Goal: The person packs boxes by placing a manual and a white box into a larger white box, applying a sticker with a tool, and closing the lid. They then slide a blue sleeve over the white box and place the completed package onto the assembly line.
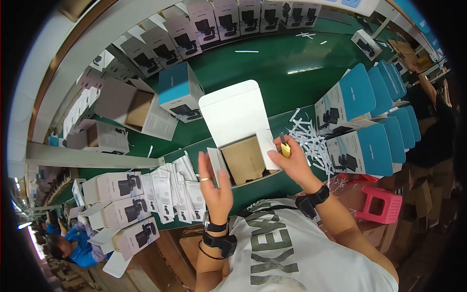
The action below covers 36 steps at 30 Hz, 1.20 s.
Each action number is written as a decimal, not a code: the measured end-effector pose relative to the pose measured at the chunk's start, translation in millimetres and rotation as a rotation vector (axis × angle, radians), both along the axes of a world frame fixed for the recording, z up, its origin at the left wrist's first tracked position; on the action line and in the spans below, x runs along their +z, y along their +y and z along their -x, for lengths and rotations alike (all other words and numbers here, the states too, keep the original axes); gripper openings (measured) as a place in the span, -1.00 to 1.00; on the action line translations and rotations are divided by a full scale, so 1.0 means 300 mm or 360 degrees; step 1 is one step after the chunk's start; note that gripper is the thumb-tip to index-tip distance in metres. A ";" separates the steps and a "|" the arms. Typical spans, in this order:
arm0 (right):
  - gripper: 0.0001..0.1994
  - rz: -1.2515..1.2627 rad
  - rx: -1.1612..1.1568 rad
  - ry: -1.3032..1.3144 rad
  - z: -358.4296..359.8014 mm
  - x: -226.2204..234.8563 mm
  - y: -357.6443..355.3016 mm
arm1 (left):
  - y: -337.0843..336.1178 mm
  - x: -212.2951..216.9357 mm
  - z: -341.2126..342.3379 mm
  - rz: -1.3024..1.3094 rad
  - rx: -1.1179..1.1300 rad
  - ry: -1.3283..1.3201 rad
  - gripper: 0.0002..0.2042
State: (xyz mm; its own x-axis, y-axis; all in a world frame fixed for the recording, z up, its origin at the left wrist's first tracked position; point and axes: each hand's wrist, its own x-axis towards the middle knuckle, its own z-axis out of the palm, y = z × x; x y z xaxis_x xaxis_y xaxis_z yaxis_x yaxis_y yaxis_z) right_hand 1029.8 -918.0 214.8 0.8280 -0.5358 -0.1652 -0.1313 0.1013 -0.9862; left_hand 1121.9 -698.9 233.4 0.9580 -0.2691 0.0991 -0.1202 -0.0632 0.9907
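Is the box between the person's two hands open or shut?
Open: the box has its white lid folded back, and brown cardboard shows inside.

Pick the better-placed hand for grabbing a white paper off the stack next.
Left, likely: the left hand looks empty and is nearer the white papers; the right hand holds a yellow-handled tool, farther off.

The person is wearing a whitish shirt (pixel 311 253) with big dark letters (pixel 270 241) on it. By the left hand (pixel 214 192), a silver-edged watch (pixel 206 222), a chunky black strap (pixel 227 246) and a thin black cord (pixel 204 253) are circling the arm, and a ring (pixel 204 179) is hugging one finger. Another chunky black strap (pixel 307 204) is wrapping the wrist by the right hand (pixel 296 164).
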 end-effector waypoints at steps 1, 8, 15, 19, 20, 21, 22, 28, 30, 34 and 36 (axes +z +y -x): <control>-0.67 -0.0026 0.0000 0.0018 -0.006 -0.021 0.010 | 0.013 -0.025 0.000 0.0004 0.0006 -0.0003 -0.22; -0.57 -0.0027 -0.0047 -0.0065 -0.003 -0.062 0.038 | 0.035 -0.095 0.061 0.0037 -0.0141 0.0360 -0.17; -0.61 0.0732 0.0044 -0.0033 0.001 -0.079 0.023 | -0.090 0.035 0.029 -0.1153 -0.0791 -0.0988 -0.07; -0.74 0.1092 0.0348 -0.0282 0.010 -0.009 -0.090 | -0.136 0.015 0.050 -0.1542 -0.0883 -0.1153 -0.05; -0.78 0.1134 0.0345 -0.0118 0.001 0.029 -0.104 | -0.146 0.013 0.049 -0.1638 -0.0860 -0.1182 -0.05; -0.82 0.1173 0.0344 0.0045 -0.008 0.062 -0.115 | -0.149 0.011 0.047 -0.1633 -0.0867 -0.1183 -0.05; -0.86 0.1208 0.0344 0.0207 -0.017 0.075 -0.126 | -0.148 0.011 0.046 -0.1584 -0.0845 -0.1154 -0.06; -0.90 0.1524 0.0078 -0.0001 -0.065 0.064 -0.151 | -0.154 -0.012 0.053 -0.1421 -0.0808 -0.1124 -0.06; -0.90 0.1541 0.0102 0.0024 -0.071 0.069 -0.151 | -0.155 -0.013 0.053 -0.1431 -0.0813 -0.1133 -0.06; -0.94 0.1597 0.0071 -0.0043 -0.086 0.054 -0.157 | -0.155 -0.015 0.056 -0.1449 -0.0817 -0.1164 -0.06; -0.94 0.1602 0.0084 -0.0035 -0.094 0.050 -0.166 | -0.155 -0.017 0.059 -0.1449 -0.0802 -0.1166 -0.06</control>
